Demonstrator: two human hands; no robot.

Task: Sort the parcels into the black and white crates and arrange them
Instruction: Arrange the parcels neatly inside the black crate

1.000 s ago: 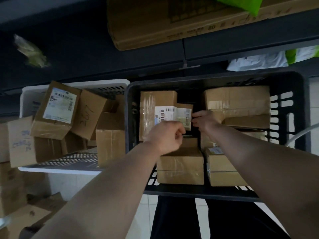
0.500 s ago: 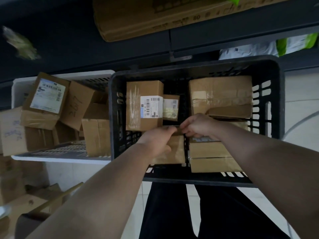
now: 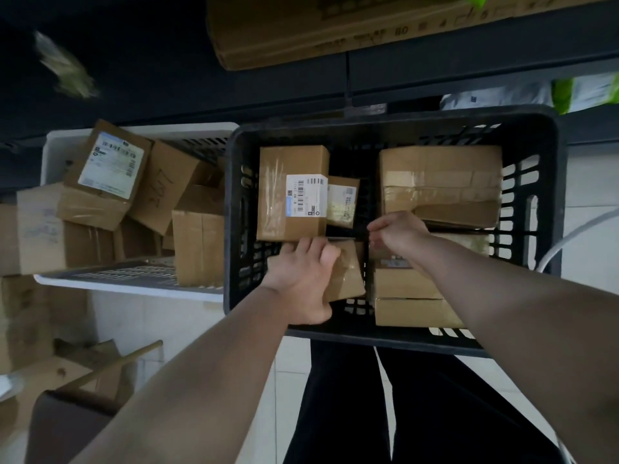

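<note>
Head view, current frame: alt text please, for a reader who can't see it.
A person's left hand grips a small brown parcel inside the black crate, right hand curled beside it. A white crate of jumbled boxes sits to its left.

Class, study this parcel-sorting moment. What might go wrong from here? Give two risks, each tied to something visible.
1. The left hand grips the small taped parcel in a tight gap of the black crate. Lifting it may knock the labelled parcel standing just behind.
2. In the white crate, parcels lie heaped and tilted, so the top labelled box may slide off.
</note>
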